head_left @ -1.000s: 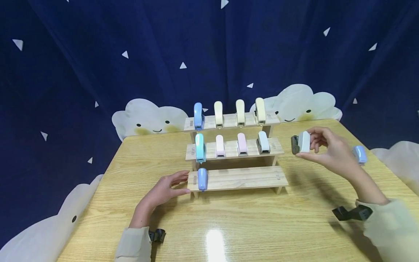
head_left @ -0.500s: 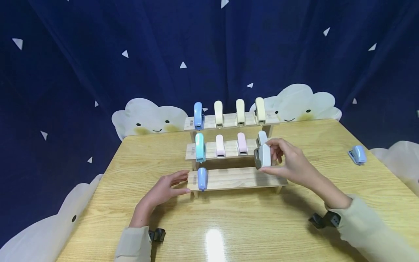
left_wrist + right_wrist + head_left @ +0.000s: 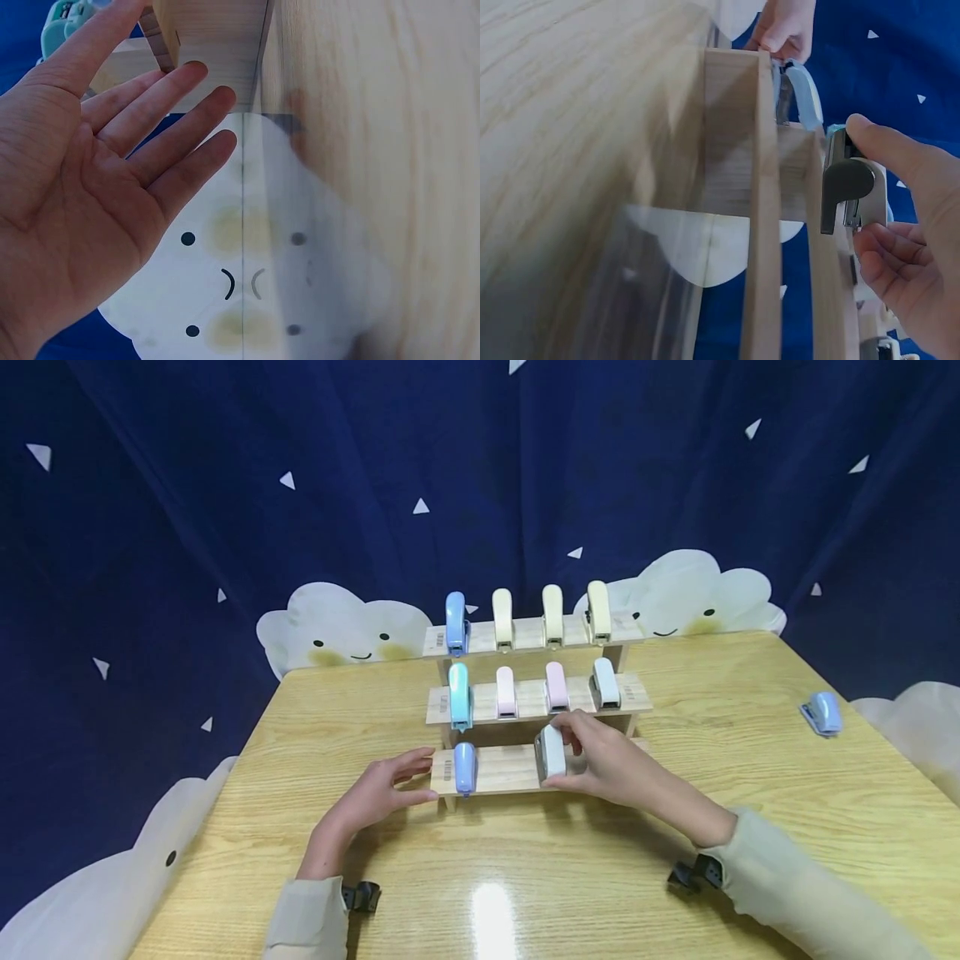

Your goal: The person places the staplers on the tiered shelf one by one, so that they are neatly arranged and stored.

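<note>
My right hand [image 3: 609, 765] pinches a white stapler with a grey base [image 3: 553, 752] between thumb and fingers, at the middle of the lowest shelf [image 3: 506, 768] of a wooden three-step rack. In the right wrist view the stapler's grey end [image 3: 847, 180] faces the camera, close to the shelf's front edge. My left hand [image 3: 381, 793] rests at the rack's left end with its fingers extended, as the left wrist view also shows. A blue stapler [image 3: 465, 768] stands on the same shelf, just right of the left hand.
The middle step holds turquoise [image 3: 460, 695], two pink, and white [image 3: 606, 683] staplers. On the top step stand a blue stapler [image 3: 456, 623] and three cream ones. Another blue stapler [image 3: 823, 713] lies on the table at far right. A dark blue curtain [image 3: 480, 468] hangs behind.
My right hand has carried the white stapler leftward and down, from right of the rack to the lowest shelf. My left hand has stayed in place.
</note>
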